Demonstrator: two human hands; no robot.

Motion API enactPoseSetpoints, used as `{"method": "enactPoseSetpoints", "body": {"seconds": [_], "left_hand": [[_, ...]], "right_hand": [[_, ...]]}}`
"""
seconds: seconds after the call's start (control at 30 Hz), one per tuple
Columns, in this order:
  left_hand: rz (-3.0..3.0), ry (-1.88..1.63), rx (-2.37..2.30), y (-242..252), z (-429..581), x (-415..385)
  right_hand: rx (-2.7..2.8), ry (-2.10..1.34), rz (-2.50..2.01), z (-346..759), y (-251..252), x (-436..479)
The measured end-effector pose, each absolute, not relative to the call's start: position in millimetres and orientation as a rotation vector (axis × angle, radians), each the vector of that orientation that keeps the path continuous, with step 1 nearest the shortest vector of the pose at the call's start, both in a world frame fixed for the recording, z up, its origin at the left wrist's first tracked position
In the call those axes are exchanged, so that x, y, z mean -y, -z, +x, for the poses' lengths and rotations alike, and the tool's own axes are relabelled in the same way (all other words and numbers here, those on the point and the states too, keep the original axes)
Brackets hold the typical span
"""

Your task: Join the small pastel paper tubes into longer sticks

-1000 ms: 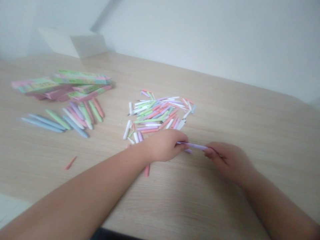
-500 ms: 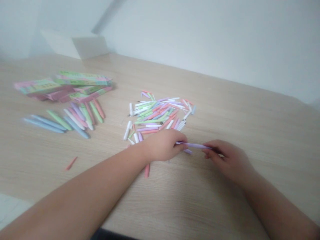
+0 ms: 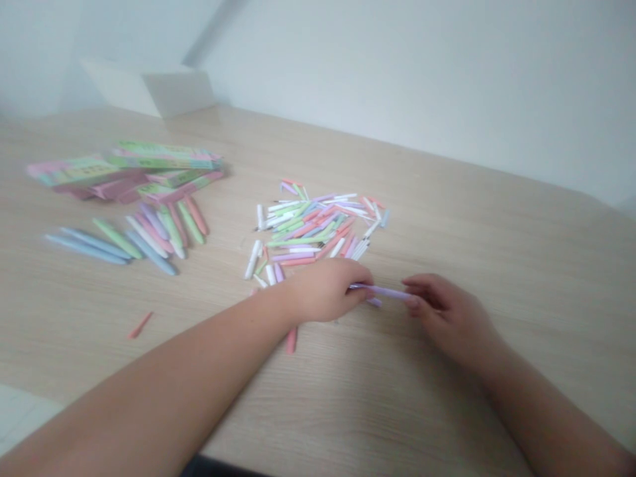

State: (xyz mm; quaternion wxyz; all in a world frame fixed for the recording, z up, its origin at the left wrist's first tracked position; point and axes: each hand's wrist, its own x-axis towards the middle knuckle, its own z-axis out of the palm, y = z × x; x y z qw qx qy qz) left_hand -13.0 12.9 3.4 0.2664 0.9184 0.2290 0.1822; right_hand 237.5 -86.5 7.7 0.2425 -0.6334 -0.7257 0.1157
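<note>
My left hand (image 3: 330,289) is closed around one end of a slim purple pen (image 3: 387,291), above the near edge of the pile of pen parts. A small shiny piece shows at the pen's end inside this grip. At the pen's other end is my right hand (image 3: 450,315), its thumb against the barrel and its upper finger raised a little off it. How firmly the right fingers hold the pen is blurred. Beneath the hands lies another purple piece (image 3: 374,302). A pink-red piece (image 3: 291,340) pokes out below my left wrist.
A pile of coloured and white pen parts (image 3: 318,225) lies beyond my left hand. Several thick pastel pens (image 3: 154,235) rest at the left, in front of stacked patterned boxes (image 3: 163,158). A small red piece (image 3: 140,324) lies near my left forearm. A white box (image 3: 179,93) stands by the wall.
The upper fingers of my right hand have lifted slightly off the pen, and its thumb has shifted along the end. My left hand keeps its grip in nearly the same place.
</note>
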Motion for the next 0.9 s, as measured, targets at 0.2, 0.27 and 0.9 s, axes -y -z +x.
{"method": "enactPoseSetpoints", "body": {"seconds": [0.2, 0.27, 0.9], "left_hand": [[2.468, -0.51, -0.625, -1.9, -12.5, -12.9], [2.475, -0.508, -0.61, -2.5, -12.5, -12.3], [2.485, -0.526, -0.797, -9.7, -14.3, -8.2]], "right_hand": [[2.114, -0.273, -1.643, 242.2, -5.0, 84.5], [2.139, -0.24, -1.676, 241.0, -7.9, 84.2], [2.102, 0.229, -1.329, 238.2, -13.2, 88.1]]}}
